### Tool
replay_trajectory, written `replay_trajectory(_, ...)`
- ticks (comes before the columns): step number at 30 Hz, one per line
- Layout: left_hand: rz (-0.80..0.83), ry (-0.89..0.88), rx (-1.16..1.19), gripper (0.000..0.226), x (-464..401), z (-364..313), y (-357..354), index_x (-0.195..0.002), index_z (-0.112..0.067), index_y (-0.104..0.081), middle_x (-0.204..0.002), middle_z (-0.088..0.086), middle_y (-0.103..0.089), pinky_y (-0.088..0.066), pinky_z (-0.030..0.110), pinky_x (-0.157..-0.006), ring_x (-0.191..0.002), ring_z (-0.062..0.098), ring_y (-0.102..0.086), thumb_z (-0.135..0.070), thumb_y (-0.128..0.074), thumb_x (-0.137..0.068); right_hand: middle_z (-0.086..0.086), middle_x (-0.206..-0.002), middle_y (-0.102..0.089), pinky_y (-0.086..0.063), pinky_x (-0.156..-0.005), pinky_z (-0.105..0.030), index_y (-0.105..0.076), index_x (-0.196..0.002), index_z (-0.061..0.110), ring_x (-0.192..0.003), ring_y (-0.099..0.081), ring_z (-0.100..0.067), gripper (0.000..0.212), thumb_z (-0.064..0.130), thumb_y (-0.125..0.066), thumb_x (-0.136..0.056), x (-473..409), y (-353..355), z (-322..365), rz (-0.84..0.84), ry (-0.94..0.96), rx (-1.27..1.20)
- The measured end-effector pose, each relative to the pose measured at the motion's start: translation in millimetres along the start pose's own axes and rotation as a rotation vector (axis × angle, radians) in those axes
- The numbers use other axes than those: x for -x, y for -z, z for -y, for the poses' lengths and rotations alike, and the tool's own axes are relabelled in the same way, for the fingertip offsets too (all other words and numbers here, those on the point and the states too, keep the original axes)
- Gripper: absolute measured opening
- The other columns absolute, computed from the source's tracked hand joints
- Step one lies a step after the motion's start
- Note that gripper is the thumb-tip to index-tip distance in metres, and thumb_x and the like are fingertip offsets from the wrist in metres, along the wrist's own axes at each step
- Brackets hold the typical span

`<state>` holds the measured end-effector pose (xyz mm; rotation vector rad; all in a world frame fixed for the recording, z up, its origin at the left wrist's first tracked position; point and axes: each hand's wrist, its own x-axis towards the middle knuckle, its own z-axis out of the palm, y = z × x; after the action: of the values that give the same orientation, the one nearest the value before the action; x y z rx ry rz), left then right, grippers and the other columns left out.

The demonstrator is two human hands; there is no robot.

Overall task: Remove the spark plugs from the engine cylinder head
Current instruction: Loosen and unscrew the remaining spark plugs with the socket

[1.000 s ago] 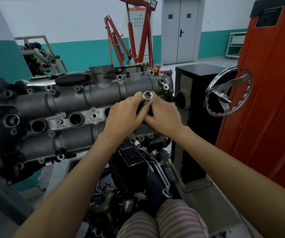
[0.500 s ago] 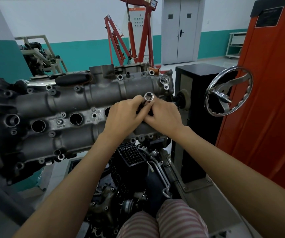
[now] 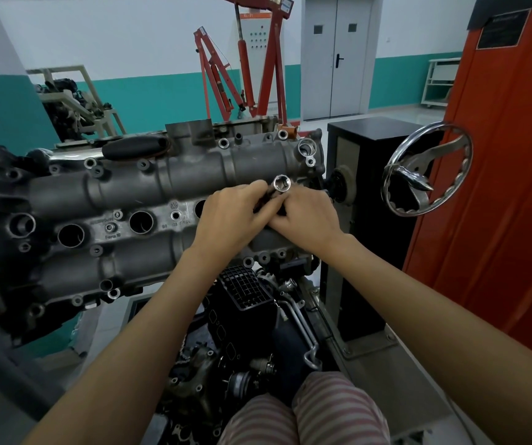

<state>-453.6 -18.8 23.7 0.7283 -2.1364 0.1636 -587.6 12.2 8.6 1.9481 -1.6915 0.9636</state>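
The shiny socket [image 3: 282,187] stands over the rightmost plug well of the grey cylinder head [image 3: 123,200], its open end poking up between both hands. The left hand [image 3: 231,220] and right hand [image 3: 306,218] both grasp its shaft, fingers curled, touching each other. A chrome handwheel [image 3: 426,170] stands to the right.

Both hands, the left hand [image 3: 229,216] and the right hand [image 3: 306,216], cover the rightmost plug bore of the cylinder head [image 3: 123,191], so only the open end of the socket [image 3: 282,183] shows above them and whether it sits on a plug cannot be told. The next bore to the left is half hidden behind the left hand, and the stamped lettering between the bores is too small to read. The head's left end runs off the picture's edge.
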Motion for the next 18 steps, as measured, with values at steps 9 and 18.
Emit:
replay_trajectory(9,-0.025,-0.032,0.026,0.026,1.0,-5.1,1.7,-0.082,-0.008,-0.049,-0.068,-0.001,-0.052,-0.034,0.029,-0.047,-0.055,0.022,-0.051,-0.032,-0.046,-0.091,0.0,-0.073,-0.058,-0.036,-0.048,-0.029,-0.048,-0.096,0.007,-0.059,-0.056,-0.022,0.031,0.036,-0.041,-0.086,1.3,0.1,1.4,-0.003,-0.048,-0.052)
replay_trajectory(18,-0.006,-0.03,0.068,0.045,1.3,-4.3,5.0,-0.08,-0.004,-0.053,-0.059,0.003,-0.053,-0.039,0.032,-0.048,-0.052,0.021,-0.051,-0.047,-0.043,-0.086,0.003,-0.064,-0.055,-0.019,-0.045,-0.022,-0.059,-0.075,0.014,-0.054,-0.043,-0.012,0.024,0.032,-0.045,-0.081,5.1,1.5,5.6,-0.074,-0.026,-0.085)
